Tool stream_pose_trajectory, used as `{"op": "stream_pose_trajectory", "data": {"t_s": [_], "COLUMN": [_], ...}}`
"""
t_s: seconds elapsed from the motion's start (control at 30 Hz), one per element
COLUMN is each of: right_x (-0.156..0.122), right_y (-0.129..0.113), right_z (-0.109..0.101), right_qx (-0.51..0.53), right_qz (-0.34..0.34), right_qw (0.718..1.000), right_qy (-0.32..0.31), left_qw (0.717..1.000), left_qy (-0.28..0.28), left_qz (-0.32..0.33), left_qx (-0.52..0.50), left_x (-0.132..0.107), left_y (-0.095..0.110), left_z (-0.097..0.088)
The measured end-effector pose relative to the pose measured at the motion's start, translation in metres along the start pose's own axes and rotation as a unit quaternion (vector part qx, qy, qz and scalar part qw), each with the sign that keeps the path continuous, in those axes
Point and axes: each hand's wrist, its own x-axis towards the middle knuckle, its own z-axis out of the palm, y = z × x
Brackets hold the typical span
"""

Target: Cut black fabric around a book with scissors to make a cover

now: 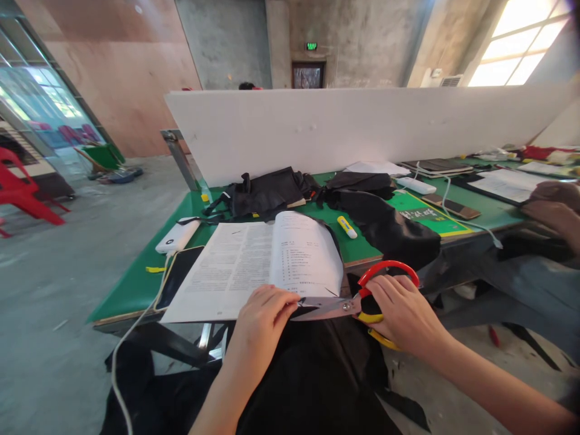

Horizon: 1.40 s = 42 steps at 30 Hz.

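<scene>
My right hand (401,314) is closed round the red and yellow handles of a pair of scissors (344,304), whose blades point left. My left hand (263,317) pinches black fabric (317,374) right at the blade tips, fingers curled. The fabric spreads over my lap below the table edge. Just beyond both hands lies an open booklet (254,260) of printed pages on the green table (131,284).
A white power bank (177,237), a phone (179,275) with a white cable, a yellow glue stick (347,227) and more black cloth (385,226) lie on the table. A white partition board (362,121) stands behind. Another person's hands (555,208) rest at the right. Red chairs (22,193) stand far left.
</scene>
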Motion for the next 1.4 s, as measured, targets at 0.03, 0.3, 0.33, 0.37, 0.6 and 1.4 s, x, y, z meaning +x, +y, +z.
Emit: {"op": "stream_pose_trajectory", "data": {"t_s": [0.03,0.3,0.33,0.37,0.6,1.4], "right_x": [0.0,0.0,0.0,0.0,0.003,-0.012], "right_y": [-0.001,-0.001,-0.001,-0.001,-0.001,0.007], "right_z": [0.002,0.012,0.013,0.013,0.015,0.02], "right_qx": [0.001,0.018,0.022,0.026,0.055,0.097], "right_qz": [0.005,0.014,0.014,0.013,0.013,0.093], "right_qw": [1.0,0.999,0.999,0.999,0.998,0.991], "right_qy": [0.002,0.022,0.027,0.032,0.025,0.018], "left_qw": [1.0,1.0,1.0,1.0,1.0,0.988], "left_qy": [0.003,0.009,0.01,0.012,0.022,0.142], "left_qz": [0.003,0.013,0.013,0.012,0.017,0.023], "left_qx": [-0.002,-0.008,-0.009,-0.011,-0.005,0.049], "left_x": [-0.001,0.0,0.0,0.0,0.0,-0.008], "left_y": [0.001,0.005,0.005,0.005,0.007,0.014], "left_z": [-0.001,-0.002,-0.002,-0.002,-0.003,-0.019]}}
